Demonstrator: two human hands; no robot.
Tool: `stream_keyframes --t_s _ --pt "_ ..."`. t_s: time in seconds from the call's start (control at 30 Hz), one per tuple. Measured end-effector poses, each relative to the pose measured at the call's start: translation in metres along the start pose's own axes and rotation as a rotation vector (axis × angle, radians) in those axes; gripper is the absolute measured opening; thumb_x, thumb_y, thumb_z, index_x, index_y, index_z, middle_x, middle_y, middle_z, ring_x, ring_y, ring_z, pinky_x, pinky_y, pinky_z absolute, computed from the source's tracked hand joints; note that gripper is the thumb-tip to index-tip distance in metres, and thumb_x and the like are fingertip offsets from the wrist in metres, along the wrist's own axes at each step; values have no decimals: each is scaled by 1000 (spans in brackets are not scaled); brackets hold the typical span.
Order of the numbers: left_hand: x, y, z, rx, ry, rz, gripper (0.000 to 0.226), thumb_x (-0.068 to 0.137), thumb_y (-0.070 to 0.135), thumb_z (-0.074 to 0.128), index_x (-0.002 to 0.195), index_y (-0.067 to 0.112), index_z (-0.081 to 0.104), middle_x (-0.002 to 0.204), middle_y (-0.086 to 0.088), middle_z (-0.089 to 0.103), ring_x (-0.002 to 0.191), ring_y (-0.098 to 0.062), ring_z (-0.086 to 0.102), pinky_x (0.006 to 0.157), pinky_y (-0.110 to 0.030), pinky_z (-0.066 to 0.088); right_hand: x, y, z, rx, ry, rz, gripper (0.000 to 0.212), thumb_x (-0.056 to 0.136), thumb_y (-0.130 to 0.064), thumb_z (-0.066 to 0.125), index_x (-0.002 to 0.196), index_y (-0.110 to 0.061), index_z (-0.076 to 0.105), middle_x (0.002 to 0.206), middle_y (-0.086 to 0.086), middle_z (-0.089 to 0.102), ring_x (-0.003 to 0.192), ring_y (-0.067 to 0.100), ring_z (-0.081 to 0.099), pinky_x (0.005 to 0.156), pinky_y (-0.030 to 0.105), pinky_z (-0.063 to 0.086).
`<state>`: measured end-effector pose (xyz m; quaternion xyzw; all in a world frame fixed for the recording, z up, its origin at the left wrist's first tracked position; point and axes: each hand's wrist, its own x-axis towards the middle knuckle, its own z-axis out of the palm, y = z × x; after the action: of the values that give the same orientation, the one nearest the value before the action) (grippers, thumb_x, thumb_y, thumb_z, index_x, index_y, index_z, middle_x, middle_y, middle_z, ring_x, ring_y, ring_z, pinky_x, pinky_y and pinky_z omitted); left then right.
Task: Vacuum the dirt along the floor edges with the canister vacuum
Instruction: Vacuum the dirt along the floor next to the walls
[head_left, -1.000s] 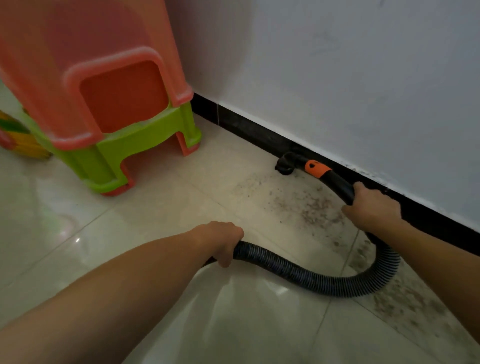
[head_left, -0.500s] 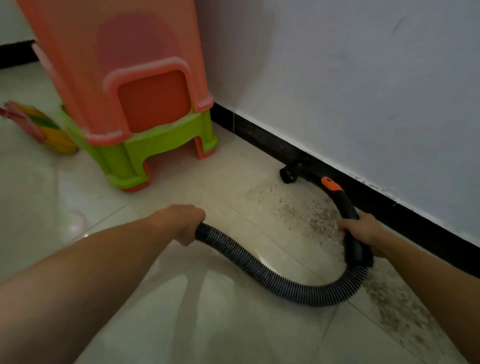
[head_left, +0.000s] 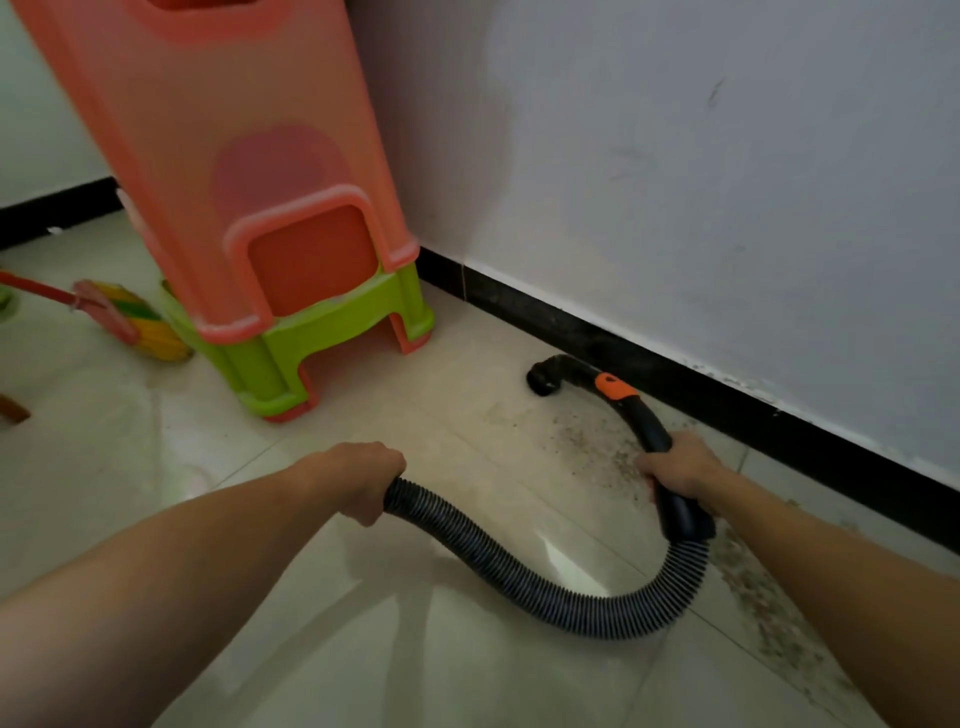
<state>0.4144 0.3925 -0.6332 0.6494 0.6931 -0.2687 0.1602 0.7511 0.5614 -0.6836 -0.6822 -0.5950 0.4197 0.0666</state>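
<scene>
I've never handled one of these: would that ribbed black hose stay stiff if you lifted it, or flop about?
Probably floppy: the ribbed hose bends in a loose U between the left hand and the right hand. Its ridges likely give a secure hold. The curved black handle looks rigid, so it should steer the nozzle.

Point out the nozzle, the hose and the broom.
Nozzle (head_left: 543, 383): head view, on its dark open end.
Hose (head_left: 597, 617): head view, bottom of its ribbed curve.
Broom (head_left: 153, 335): head view, on the yellow bristles.
</scene>
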Motion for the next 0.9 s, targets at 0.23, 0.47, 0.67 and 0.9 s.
stream_keyframes --t_s 0.23,0.47,0.67,0.9 --pt "-2 15 -2 38 -22 26 31 75 16 68 103 19 55 101 -5 59 90 -24 61 66 -30 44 0 -16 9 -119 -55 -93 32 80 -18 72 105 -12 53 81 13 68 64 26 68 59 37 57" --pt "1 23 -12 -90 -99 15 32 73 15 72 98 20 53 99 -4 59 89 -22 61 66 -30 47 -3 5 -26 -158 20 -107 27 79 -14 73 101 -8 58 72 13 71 55 25 68 54 32 55" --pt "11 50 -15 -65 -134 91 33 70 16 76 91 22 52 87 0 55 79 -21 59 60 -30 45 -12 16 -39 -152 -152 -96 23 78 -9 70 98 -10 58 63 9 70 49 23 67 48 29 54" --pt "9 44 -20 -40 -133 54 36 68 19 78 93 23 52 90 -1 56 80 -21 60 63 -32 47 -14 6 -31 -204 -170 -69 30 80 -15 72 104 -11 55 78 11 69 56 21 67 50 29 53"
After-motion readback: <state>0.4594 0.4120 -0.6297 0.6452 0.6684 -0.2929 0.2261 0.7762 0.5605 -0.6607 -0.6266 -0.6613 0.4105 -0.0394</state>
